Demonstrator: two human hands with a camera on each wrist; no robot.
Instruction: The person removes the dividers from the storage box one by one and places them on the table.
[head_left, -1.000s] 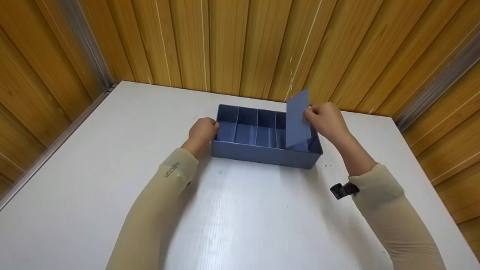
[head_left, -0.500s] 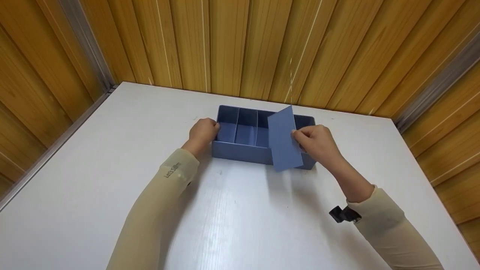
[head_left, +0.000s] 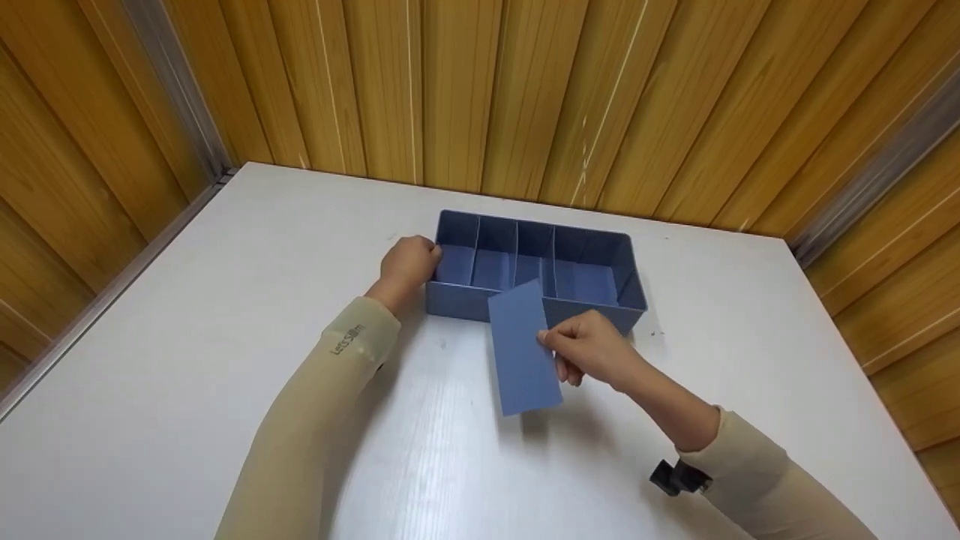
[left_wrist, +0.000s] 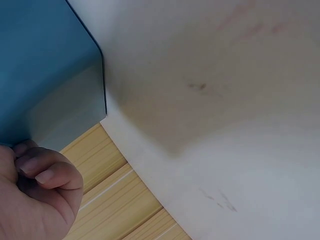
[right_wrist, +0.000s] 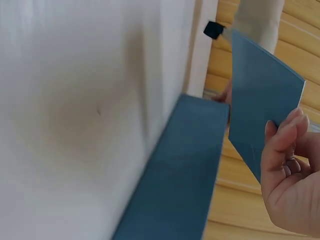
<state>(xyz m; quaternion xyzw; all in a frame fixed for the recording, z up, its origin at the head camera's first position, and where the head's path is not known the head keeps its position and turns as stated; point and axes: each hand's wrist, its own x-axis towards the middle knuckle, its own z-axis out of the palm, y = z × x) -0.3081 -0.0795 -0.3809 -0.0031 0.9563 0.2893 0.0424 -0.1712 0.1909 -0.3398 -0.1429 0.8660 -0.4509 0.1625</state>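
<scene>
A blue divided storage box (head_left: 465, 301) stands on the white table, split crosswise by three thin dividers. Its rightmost compartment is the widest. At the box's left end, my left hand (head_left: 407, 262) grips the rim; the left wrist view has its curled fingers at the box edge (left_wrist: 50, 65). My right hand (head_left: 595, 349) pinches a loose blue divider plate (head_left: 519, 360) by its right edge. That plate is tilted in the air in front of the box, overlapping its front wall from the head view. In the right wrist view, thumb and fingers hold the plate (right_wrist: 262, 95) beside the box.
The white table (head_left: 225, 315) runs back to a wood-patterned wall (head_left: 450, 90), with similar panels at both sides. Grey metal posts stand in the corners. A black wrist camera (head_left: 679, 478) sticks out from the right sleeve.
My right hand has lifted the divider plate out of the box's right part and carried it left and toward me, past the front wall. The left hand stays at the left rim.
</scene>
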